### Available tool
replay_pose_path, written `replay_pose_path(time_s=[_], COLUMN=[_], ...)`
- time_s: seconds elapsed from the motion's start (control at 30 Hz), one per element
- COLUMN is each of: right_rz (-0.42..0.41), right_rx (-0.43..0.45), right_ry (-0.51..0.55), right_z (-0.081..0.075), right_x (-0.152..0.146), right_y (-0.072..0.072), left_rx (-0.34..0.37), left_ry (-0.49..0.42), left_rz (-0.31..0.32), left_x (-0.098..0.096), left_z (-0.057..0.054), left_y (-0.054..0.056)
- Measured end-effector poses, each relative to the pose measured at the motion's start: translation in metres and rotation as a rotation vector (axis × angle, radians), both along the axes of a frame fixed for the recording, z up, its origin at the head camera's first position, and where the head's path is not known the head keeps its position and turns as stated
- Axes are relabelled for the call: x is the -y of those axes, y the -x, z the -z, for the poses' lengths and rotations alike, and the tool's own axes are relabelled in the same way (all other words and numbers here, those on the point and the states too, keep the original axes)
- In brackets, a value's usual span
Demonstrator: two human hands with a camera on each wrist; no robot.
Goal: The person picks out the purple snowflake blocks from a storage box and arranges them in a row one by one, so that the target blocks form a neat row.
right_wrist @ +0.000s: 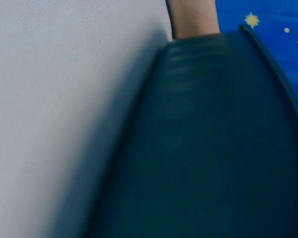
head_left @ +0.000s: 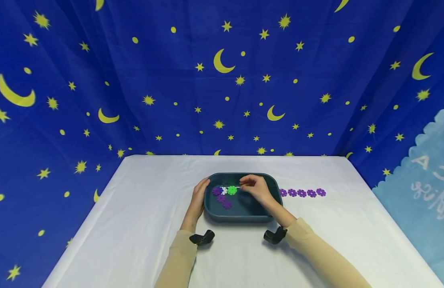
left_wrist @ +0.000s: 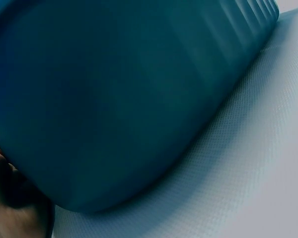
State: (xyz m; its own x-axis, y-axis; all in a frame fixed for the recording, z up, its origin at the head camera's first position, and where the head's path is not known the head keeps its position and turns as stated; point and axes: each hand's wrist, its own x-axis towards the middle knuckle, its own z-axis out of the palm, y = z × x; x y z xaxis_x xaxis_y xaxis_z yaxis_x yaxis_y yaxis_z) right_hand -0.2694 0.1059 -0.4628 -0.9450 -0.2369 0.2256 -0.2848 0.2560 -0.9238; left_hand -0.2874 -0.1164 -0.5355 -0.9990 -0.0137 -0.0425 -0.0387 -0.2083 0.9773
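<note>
A dark teal basin [head_left: 240, 219] stands on the table, with several flower-shaped plastic discs inside: a bright green disc [head_left: 232, 191], a white disc [head_left: 224, 191] and purple discs [head_left: 227, 205]. Along the basin's left outer wall lies my left hand [head_left: 197, 198], its fingers extended up to the rim. My right hand [head_left: 256, 188] reaches over the right side into the basin, fingers bent and close to the green disc. A thin pale sliver shows by its fingertips; I cannot tell whether they pinch it. In the wrist views the basin's outer wall [left_wrist: 114, 99] fills most of the picture.
Right of the basin, several purple flower discs [head_left: 302, 193] lie in a straight row on the white tablecloth [head_left: 164, 176]. A blue curtain [head_left: 193, 88] with yellow moons and stars stands behind the table and at both sides. A light blue printed cloth [head_left: 423, 180] hangs at right.
</note>
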Motion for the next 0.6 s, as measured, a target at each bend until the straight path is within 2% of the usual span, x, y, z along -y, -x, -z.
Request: replay_pose_path(time_s=[0.1, 0.17, 0.4, 0.6], right_rz=[-0.052, -0.087, -0.19, -0.305], right_rx=[0.008, -0.002, 0.006, 0.01], right_ry=[-0.024, -0.05, -0.161, -0.26], right_z=[-0.008, -0.007, 0.025, 0.036], right_x=[0.01, 0.016, 0.027, 0.03], right_y=[-0.006, -0.005, 0.013, 0.016], left_rx=[0.004, 0.006, 0.013, 0.005], left_ry=[-0.006, -0.011, -0.008, -0.032], left_rz=[0.001, -0.001, 0.007, -0.009], left_x=[-0.001, -0.001, -0.003, -0.002], left_z=[0.001, 0.001, -0.002, -0.001], left_y=[0.0, 0.001, 0.001, 0.001])
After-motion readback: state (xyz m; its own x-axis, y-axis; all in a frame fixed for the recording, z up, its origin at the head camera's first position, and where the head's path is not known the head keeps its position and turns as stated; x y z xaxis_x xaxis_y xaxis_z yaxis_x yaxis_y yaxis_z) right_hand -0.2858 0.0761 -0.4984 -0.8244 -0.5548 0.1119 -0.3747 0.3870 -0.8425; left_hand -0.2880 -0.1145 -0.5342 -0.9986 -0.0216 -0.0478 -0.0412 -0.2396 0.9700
